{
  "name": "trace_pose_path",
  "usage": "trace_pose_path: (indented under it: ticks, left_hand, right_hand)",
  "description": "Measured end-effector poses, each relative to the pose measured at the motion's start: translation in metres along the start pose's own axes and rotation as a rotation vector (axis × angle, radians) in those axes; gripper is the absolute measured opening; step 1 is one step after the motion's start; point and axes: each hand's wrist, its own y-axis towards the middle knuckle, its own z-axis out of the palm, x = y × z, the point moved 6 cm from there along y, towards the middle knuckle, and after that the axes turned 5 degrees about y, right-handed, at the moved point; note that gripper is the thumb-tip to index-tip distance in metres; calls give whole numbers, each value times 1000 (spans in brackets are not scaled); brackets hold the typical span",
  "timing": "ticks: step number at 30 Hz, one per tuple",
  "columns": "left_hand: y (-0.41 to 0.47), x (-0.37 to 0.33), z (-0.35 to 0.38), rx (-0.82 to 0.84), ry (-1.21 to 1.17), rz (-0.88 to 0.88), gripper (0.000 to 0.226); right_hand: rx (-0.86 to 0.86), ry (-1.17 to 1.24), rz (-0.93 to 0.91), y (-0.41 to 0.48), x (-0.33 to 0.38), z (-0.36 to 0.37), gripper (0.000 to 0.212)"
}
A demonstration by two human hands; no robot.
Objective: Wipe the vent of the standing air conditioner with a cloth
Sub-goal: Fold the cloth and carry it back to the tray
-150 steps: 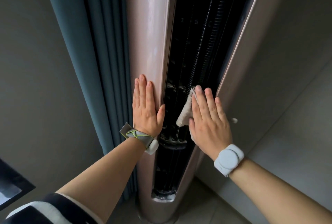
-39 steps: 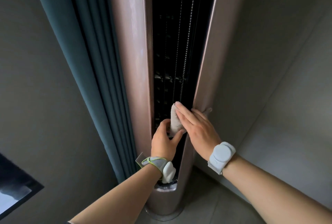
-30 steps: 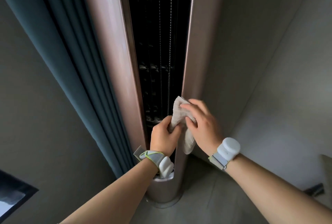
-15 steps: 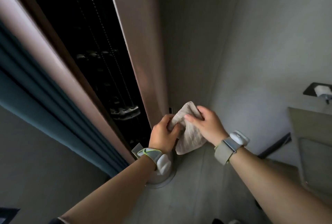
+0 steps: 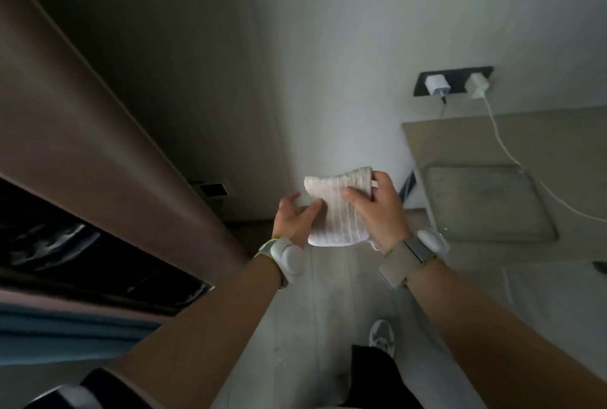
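Observation:
A folded whitish ribbed cloth (image 5: 335, 208) is held in front of me, away from the unit. My right hand (image 5: 377, 211) grips its right side, thumb across the front. My left hand (image 5: 294, 219) touches its left edge with thumb and fingers, though how firm that hold is I cannot tell. The standing air conditioner (image 5: 98, 152), pinkish-brown, slants across the left. Its dark open vent (image 5: 65, 264) shows at the lower left, well apart from both hands.
A grey wall fills the top. A dark wall socket (image 5: 455, 84) holds two white chargers, one with a white cable trailing down. A beige table (image 5: 512, 185) with a mat stands at right. A teal curtain (image 5: 59, 339) is at lower left. My shoe (image 5: 381, 336) is on the floor.
Both hands have drawn the cloth off the vent and to the right, away from the unit. The view has swung right and tilted, showing the wall socket and table.

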Motion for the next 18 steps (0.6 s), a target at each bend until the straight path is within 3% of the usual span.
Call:
trace_pose_path:
  ticks: [3,6,11,18]
  left_hand:
    - [1,-5,60,138,-48,-40,60]
    - [7,-13,108,243,4,23,47]
    - [5,-22,183,326,167,146,29]
    - [13,-19,253,414,304,234,25]
  right_hand:
    - [-109,32,21,5,-16,-62,65]
    - [-159,-19,52,3,-29,-109,82]
    - [-189,-105,152,3,-55,-184,60]
    - [-171,-435,275,4,-88,-251,49]
